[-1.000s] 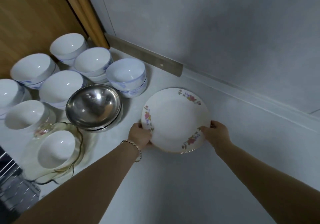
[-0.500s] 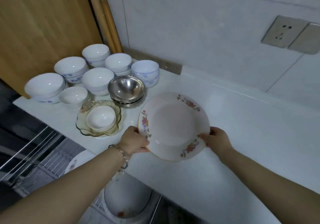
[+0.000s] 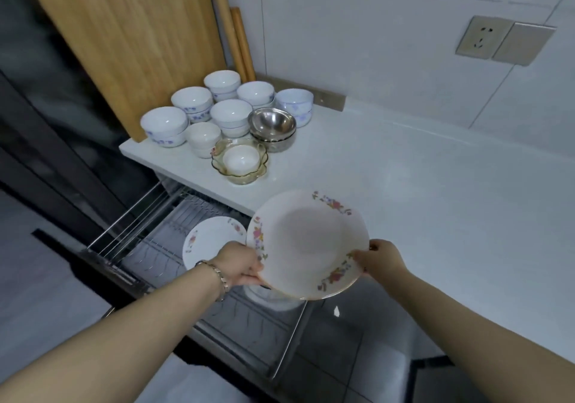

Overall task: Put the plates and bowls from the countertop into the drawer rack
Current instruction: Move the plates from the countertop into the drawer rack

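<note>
I hold a white flowered plate (image 3: 306, 240) by its two sides, my left hand (image 3: 239, 264) on the left rim and my right hand (image 3: 381, 259) on the right rim. It hangs tilted over the counter's front edge, above the open wire drawer rack (image 3: 146, 240). A second flowered plate (image 3: 208, 240) stands in the rack just left of it. Another white dish (image 3: 267, 298) shows in the rack under the held plate, mostly hidden. Several white and blue-patterned bowls (image 3: 165, 124), stacked steel bowls (image 3: 272, 125) and a small white bowl in a glass dish (image 3: 239, 164) sit on the countertop (image 3: 404, 184).
A large wooden board (image 3: 124, 35) and rolling pins (image 3: 236, 38) lean against the wall behind the bowls. A wall socket (image 3: 480, 38) is at the upper right. Dark cabinet fronts (image 3: 46, 122) lie to the left of the pulled-out drawer.
Both hands lifted the plate off the counter and drew it toward me, over the counter edge above the rack. The view pulled back and the open drawer came into sight.
</note>
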`<state>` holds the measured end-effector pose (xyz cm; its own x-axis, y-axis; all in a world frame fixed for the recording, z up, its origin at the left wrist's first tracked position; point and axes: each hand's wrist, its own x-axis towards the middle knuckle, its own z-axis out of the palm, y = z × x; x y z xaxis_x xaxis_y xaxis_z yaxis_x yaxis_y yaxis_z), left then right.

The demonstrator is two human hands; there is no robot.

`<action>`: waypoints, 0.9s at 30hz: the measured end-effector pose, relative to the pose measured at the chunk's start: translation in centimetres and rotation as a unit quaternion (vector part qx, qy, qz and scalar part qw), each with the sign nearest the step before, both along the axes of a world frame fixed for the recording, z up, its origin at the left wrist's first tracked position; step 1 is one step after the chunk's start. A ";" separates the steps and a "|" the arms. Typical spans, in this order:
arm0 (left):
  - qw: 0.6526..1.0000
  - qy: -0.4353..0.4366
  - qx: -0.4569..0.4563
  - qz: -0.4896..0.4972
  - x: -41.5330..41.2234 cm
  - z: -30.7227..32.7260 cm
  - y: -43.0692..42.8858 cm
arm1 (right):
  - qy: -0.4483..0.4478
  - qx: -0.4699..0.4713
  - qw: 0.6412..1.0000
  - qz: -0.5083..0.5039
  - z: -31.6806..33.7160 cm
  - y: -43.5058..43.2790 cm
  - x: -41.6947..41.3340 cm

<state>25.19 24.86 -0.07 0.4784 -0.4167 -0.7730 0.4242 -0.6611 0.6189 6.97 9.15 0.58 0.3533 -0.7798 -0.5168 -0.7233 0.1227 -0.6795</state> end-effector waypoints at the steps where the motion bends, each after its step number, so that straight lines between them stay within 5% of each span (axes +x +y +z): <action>1: 1.000 -0.001 0.004 0.007 -0.4 -0.2 1.1 | -0.004 0.009 1.000 0.004 -0.2 1.1 -0.3; 12: 0.998 -0.005 0.062 0.031 1.5 -1.3 11.4 | -0.019 0.078 0.997 0.014 -3.7 10.8 2.3; 27: 0.995 -0.010 0.094 -0.022 23.7 -9.8 15.3 | 0.000 0.141 0.985 -0.103 -13.5 18.5 23.1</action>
